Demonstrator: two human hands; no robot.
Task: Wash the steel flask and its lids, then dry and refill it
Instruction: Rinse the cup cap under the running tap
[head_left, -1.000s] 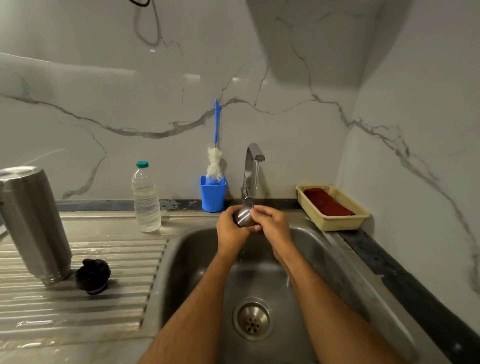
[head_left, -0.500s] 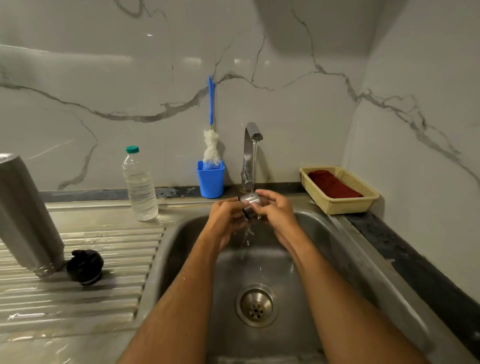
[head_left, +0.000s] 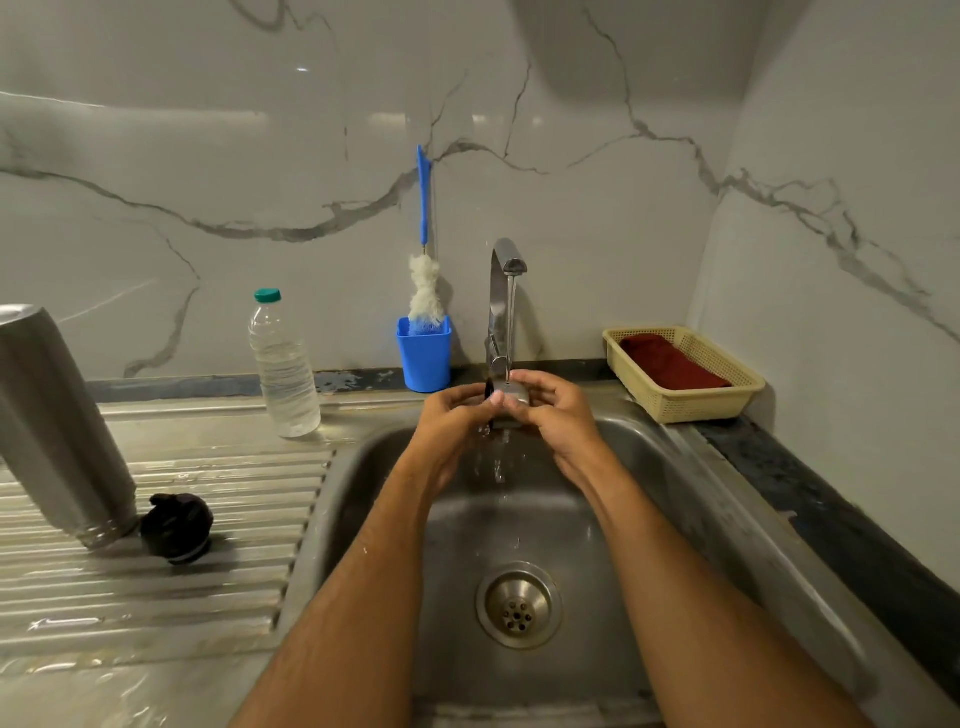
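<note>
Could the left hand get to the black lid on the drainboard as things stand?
Probably yes, once freed: the left hand helps hold the steel cap under the tap. The black lid lies exposed on the drainboard beside the upturned flask.

Sink (head_left: 691, 467) sits at the right of the counter, drainboard (head_left: 156, 571) at its left. Flask (head_left: 57, 421) stands inverted at the drainboard's left edge, stopper (head_left: 176, 526) touching its mouth. Along the back edge, left to right: bottle (head_left: 284, 364), cup (head_left: 424, 354) holding a brush (head_left: 425, 291), tap (head_left: 501, 306), basket (head_left: 691, 405) holding a cloth (head_left: 670, 364). Both hands, left hand (head_left: 452, 421) and right hand (head_left: 556, 415), grip a lid (head_left: 511, 396) under the tap, over the sink.
</note>
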